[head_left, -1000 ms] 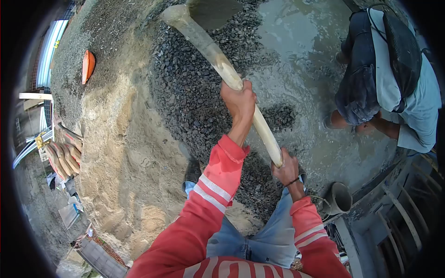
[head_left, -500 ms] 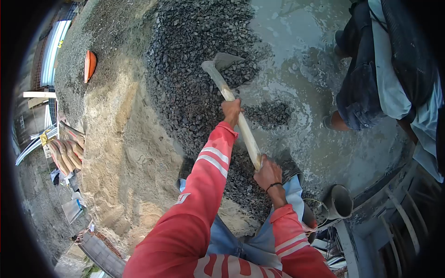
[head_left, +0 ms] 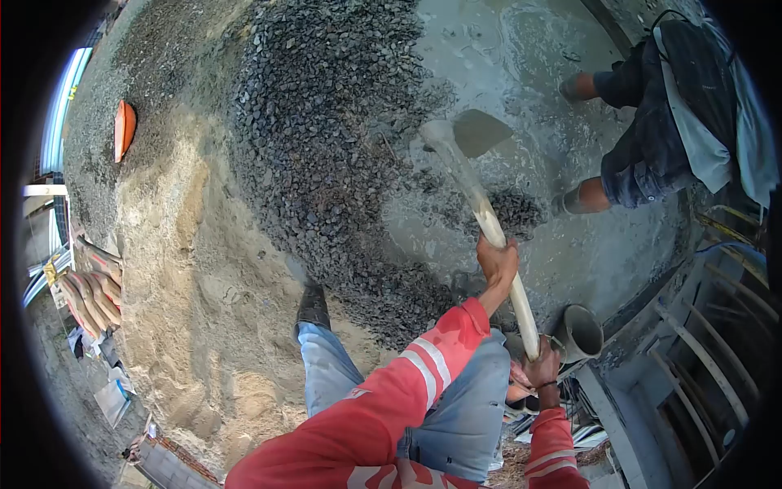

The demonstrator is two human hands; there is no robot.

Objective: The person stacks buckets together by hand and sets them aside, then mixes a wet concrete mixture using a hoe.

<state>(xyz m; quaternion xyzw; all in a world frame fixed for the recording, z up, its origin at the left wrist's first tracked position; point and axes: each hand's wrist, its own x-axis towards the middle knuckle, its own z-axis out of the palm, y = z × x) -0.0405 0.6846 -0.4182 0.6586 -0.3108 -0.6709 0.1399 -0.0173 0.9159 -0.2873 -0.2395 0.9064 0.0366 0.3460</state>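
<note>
Both hands grip a hoe (head_left: 511, 285) by its pale wooden handle. My left hand (head_left: 497, 259) is wrapped round the middle of the shaft. Behind it, my right hand (head_left: 543, 364), with a dark band at the wrist, closes on the butt end. The hoe's grey blade (head_left: 482, 133) is over the wet cement mix (head_left: 505, 57), by the edge of the dark gravel (head_left: 326, 138). Whether the blade touches the mix I cannot tell. A small heap of gravel (head_left: 515, 213) lies beside the shaft.
Another person (head_left: 652, 147) in dark shorts stands in the wet mix at right. A bucket (head_left: 581, 332) is close to my right hand. Sand (head_left: 220, 326) spreads to the left, with an orange bowl-like object (head_left: 124, 130) beyond. Slatted wooden framing (head_left: 692, 383) is at lower right.
The hoe has gone from over the gravel to over the wet mix, rightward in view. Both hands moved right and down with it. A small gravel heap shows farther right.
</note>
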